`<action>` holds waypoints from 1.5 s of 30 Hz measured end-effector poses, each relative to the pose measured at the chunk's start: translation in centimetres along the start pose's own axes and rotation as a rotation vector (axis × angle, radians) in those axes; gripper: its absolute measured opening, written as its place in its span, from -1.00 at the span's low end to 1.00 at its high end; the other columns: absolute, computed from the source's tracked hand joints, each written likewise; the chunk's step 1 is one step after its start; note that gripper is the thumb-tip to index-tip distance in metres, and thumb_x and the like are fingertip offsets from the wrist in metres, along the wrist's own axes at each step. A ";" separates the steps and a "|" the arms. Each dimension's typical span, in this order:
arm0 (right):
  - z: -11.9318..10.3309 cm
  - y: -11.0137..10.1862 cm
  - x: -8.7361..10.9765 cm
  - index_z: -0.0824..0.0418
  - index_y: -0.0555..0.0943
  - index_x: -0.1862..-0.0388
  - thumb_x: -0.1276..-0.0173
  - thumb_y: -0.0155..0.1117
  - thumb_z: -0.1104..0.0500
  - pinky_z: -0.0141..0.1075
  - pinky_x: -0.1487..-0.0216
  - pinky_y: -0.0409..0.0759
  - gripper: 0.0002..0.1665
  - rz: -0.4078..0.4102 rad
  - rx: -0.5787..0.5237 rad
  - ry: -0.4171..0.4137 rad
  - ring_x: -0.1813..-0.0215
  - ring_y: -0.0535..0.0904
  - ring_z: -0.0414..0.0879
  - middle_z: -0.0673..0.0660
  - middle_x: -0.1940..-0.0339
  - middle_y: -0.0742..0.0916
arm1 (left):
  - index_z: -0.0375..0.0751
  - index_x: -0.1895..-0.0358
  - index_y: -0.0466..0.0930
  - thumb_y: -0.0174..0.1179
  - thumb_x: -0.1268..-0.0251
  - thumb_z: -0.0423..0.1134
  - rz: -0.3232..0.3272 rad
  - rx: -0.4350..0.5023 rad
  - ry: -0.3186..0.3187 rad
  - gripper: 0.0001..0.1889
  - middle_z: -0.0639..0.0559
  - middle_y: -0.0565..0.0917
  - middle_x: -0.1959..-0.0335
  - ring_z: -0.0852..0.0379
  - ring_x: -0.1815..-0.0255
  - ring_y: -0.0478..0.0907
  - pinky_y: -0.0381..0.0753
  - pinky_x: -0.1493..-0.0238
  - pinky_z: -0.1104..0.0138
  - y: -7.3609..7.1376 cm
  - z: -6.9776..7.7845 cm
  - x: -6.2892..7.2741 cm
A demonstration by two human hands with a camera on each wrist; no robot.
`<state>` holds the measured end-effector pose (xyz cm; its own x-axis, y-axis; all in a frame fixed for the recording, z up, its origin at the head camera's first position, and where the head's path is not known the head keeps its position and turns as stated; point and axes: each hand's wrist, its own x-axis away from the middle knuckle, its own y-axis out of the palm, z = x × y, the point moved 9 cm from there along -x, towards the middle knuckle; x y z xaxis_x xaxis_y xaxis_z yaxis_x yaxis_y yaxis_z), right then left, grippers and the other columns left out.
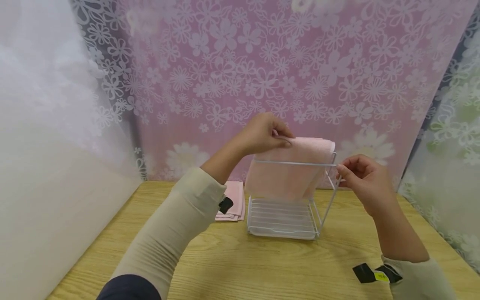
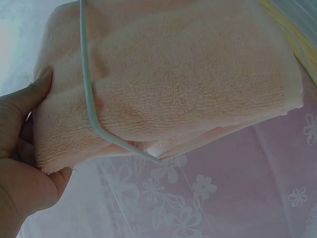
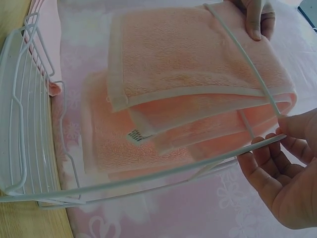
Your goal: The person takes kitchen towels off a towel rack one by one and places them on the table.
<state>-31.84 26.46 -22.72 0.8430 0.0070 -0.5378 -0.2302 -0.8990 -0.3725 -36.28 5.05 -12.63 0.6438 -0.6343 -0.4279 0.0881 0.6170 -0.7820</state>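
Note:
A folded pink towel (image 1: 292,177) hangs at the top of a white wire rack (image 1: 281,214), its fold standing above the rack's front top bar. That bar crosses in front of the towel, and in the right wrist view a second bar shows between the towel's layers. With thumb and fingers, my left hand (image 1: 262,133) pinches the towel's upper edge near its left end. My right hand (image 1: 367,183) pinches the rack's top right corner, thumb on the bar (image 3: 275,139). A small printed label (image 3: 138,136) shows on one towel layer.
More folded pink towels (image 1: 234,200) lie on the wooden table (image 1: 262,266) just left of the rack. A white tray (image 1: 281,234) sits under the rack's wire base. A pink flowered curtain (image 1: 225,62) hangs behind, with pale panels on both sides.

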 end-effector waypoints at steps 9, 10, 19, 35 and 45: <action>0.1 -0.1 -0.1 0.42 0.51 0.07 -0.47 0.18 0.15 -0.44 0.31 0.64 -0.69 0.006 0.024 0.008 0.32 0.61 -0.19 0.08 0.32 0.64 | -0.16 0.18 0.80 0.43 -0.14 -0.32 -0.019 0.035 0.044 -0.83 0.07 0.76 0.21 0.26 0.28 0.65 0.59 0.21 0.45 -0.2 1.1 1.2; 0.1 -0.1 -0.1 0.41 0.51 0.07 -0.47 0.18 0.14 -0.44 0.31 0.64 -0.69 0.007 0.026 0.008 0.32 0.61 -0.19 0.07 0.32 0.64 | -0.18 0.18 0.79 0.43 -0.13 -0.33 -0.022 0.041 0.052 -0.83 0.06 0.76 0.21 0.26 0.28 0.65 0.59 0.22 0.45 -0.2 1.2 1.3; 0.0 0.0 -0.2 0.42 0.50 0.10 -0.46 0.19 0.14 -0.45 0.31 0.64 -0.69 0.002 0.013 0.016 0.32 0.61 -0.20 -0.02 0.35 0.64 | -0.20 0.16 0.79 0.44 -0.11 -0.35 -0.045 0.022 0.061 -0.80 0.07 0.76 0.24 0.26 0.39 0.61 0.54 0.36 0.44 -0.1 1.7 2.8; 0.2 0.2 0.0 0.45 0.51 0.09 -0.46 0.19 0.12 -0.40 0.31 0.66 -0.65 -0.003 0.036 0.018 0.34 0.62 -0.16 0.09 0.35 0.64 | -0.24 0.13 0.78 0.41 -0.12 -0.41 -0.052 0.077 0.134 -0.79 0.02 0.74 0.23 0.25 0.49 0.58 0.32 0.56 0.45 -0.1 1.3 5.2; -0.2 0.0 0.1 0.41 0.53 0.11 -0.46 0.20 0.15 -0.40 0.32 0.66 -0.70 0.004 0.040 -0.012 0.35 0.62 -0.17 0.14 0.35 0.65 | -0.23 0.17 0.79 0.40 -0.13 -0.41 -0.014 0.104 0.168 -0.82 0.06 0.71 0.30 0.19 0.43 0.58 0.47 0.46 0.40 -0.9 1.3 6.9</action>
<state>-31.65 26.34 -22.65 0.8360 0.0090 -0.5486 -0.2529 -0.8810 -0.3998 -30.99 0.70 -14.26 0.5069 -0.7066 -0.4937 0.1797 0.6468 -0.7412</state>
